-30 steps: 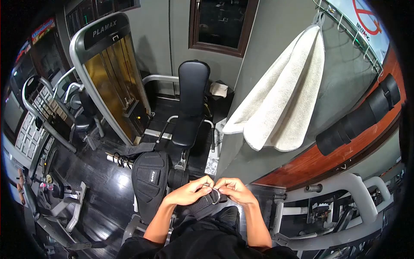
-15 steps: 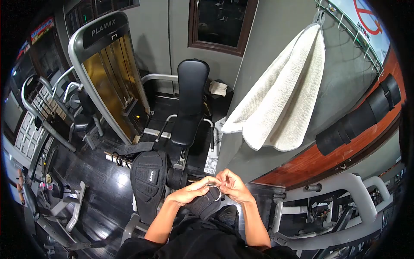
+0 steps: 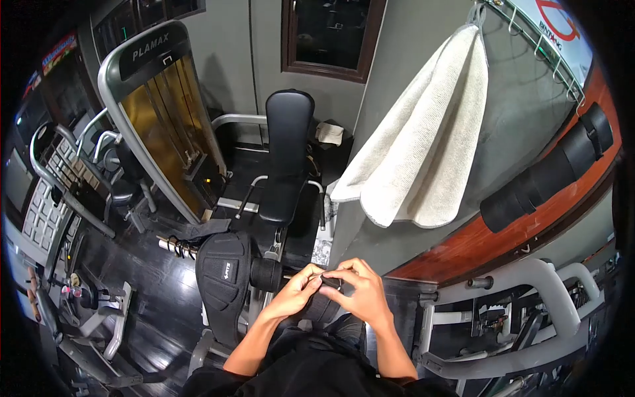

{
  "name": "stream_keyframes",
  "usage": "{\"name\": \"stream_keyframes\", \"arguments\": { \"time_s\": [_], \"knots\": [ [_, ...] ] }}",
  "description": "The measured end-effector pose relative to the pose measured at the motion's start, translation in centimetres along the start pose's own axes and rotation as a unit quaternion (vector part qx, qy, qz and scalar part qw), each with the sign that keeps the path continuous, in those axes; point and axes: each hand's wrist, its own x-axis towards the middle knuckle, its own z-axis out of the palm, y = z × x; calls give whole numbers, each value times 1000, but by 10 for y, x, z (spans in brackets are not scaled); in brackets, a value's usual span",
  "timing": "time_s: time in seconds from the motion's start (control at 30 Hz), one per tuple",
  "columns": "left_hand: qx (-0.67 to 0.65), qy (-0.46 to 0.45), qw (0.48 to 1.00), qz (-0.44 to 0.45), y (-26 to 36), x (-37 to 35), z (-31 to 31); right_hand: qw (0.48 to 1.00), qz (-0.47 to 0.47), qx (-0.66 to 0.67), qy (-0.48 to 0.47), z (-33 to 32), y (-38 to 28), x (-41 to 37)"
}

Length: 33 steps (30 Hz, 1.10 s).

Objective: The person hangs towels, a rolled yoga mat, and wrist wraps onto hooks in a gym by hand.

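In front of my body, both hands meet over a black padded strap [image 3: 320, 308], which looks like a cable ankle cuff. My left hand [image 3: 295, 296] is closed, its thumb and fingertips pinching the strap's edge. From the other side my right hand [image 3: 364, 292] grips a dark end of the strap between thumb and curled fingers. The fingers partly cover the strap, and its metal ring is hard to make out now. A black weightlifting belt [image 3: 223, 268] with a white logo hangs on the machine just left of my left hand.
Ahead stands a black machine seat [image 3: 289, 155] beside a weight stack tower [image 3: 155, 112]. A beige towel [image 3: 423, 142] hangs from a hook rack [image 3: 536, 46] on the right wall. Another black belt [image 3: 549, 175] hangs further right. A grey machine frame [image 3: 529, 291] stands at lower right.
My right hand has turned and closed over the strap's end, covering the metal ring that showed before. My left fingers have drawn in beside it. The view has shifted slightly.
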Motion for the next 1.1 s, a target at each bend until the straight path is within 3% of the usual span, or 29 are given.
{"name": "stream_keyframes", "arguments": {
  "time_s": [0.13, 0.2, 0.3, 0.4, 0.5, 0.57, 0.7, 0.87, 1.0, 1.1],
  "knots": [
    [51, 58, 997, 29, -16, 5, 7, 996, 27, -72, 41, 12, 5, -5],
    [69, 76, 994, 43, -27, 8, 9, 997, 15, -46, 58, 19, 12, -6],
    [86, 119, 989, -9, -34, 9, 12, 996, 47, 34, 67, 26, 16, -8],
    [116, 178, 977, 13, -35, 12, 15, 994, 23, 57, 88, 27, 17, -10],
    [204, 229, 951, 39, -23, 7, 24, 986, 64, 106, 114, 26, 17, -14],
    [253, 255, 931, 63, -23, 6, 28, 977, 44, 112, 178, 24, 17, -13],
    [269, 252, 929, 40, -15, 6, 30, 964, 81, 154, 199, 16, 14, -7],
    [291, 234, 927, -15, -15, 6, 28, 968, 63, 125, 210, 13, 20, 0],
    [301, 238, 923, -18, -17, 7, 24, 964, 65, 118, 227, 6, 15, 3],
    [265, 257, 928, 40, -33, 8, 18, 968, 50, 101, 223, 1, 9, 6]
  ]
}}
